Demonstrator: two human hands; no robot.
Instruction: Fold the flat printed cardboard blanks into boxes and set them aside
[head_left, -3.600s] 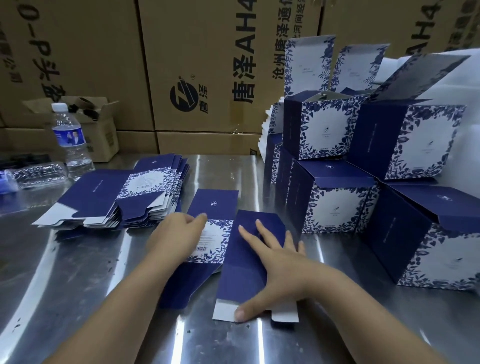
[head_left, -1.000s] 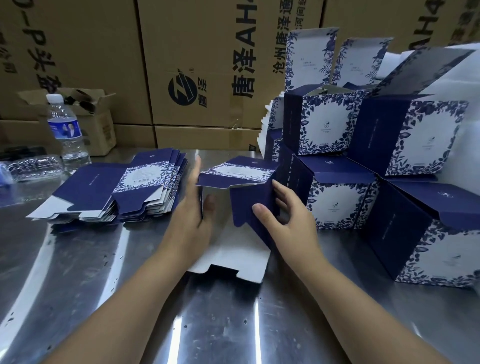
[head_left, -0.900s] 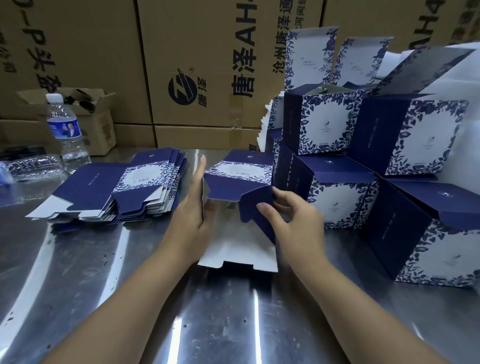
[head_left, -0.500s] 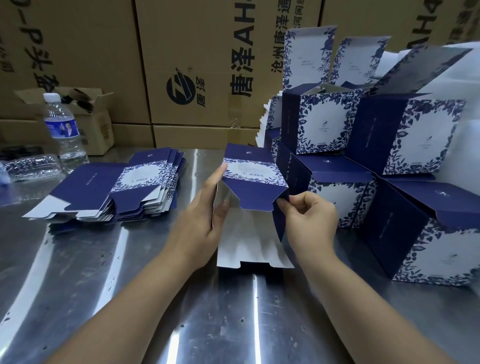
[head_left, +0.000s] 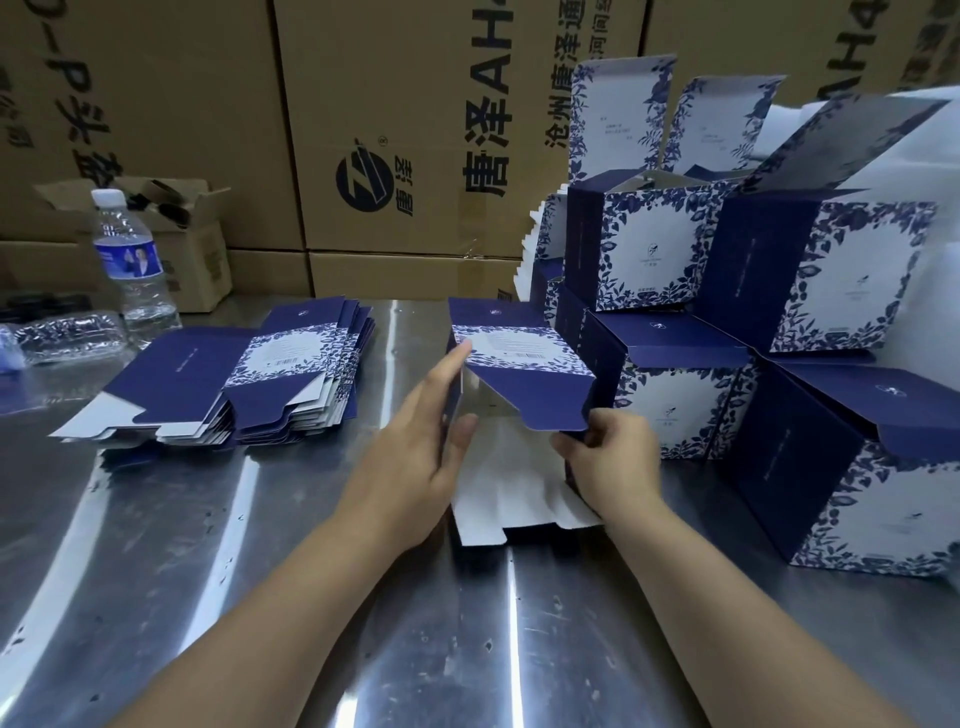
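Note:
A navy and white floral cardboard blank (head_left: 524, 379) stands half opened on the steel table (head_left: 260, 597), its white inner flap lying toward me. My left hand (head_left: 421, 452) presses flat against its left wall, fingers extended. My right hand (head_left: 608, 457) pinches the lower right corner of the navy flap. A pile of flat blanks (head_left: 234, 384) lies to the left. Several folded boxes (head_left: 727, 312) are stacked at the right, some with lids raised.
A water bottle (head_left: 132, 265) stands at the far left beside a crushed clear bottle (head_left: 62, 332). A small open carton (head_left: 171, 234) and large brown printed cartons (head_left: 415, 130) form the back wall behind the table.
The blank was lying flat under both hands; it has since been lifted and opened into a tube. In the last half second the navy flap has come further toward me, with my right hand pinching its corner.

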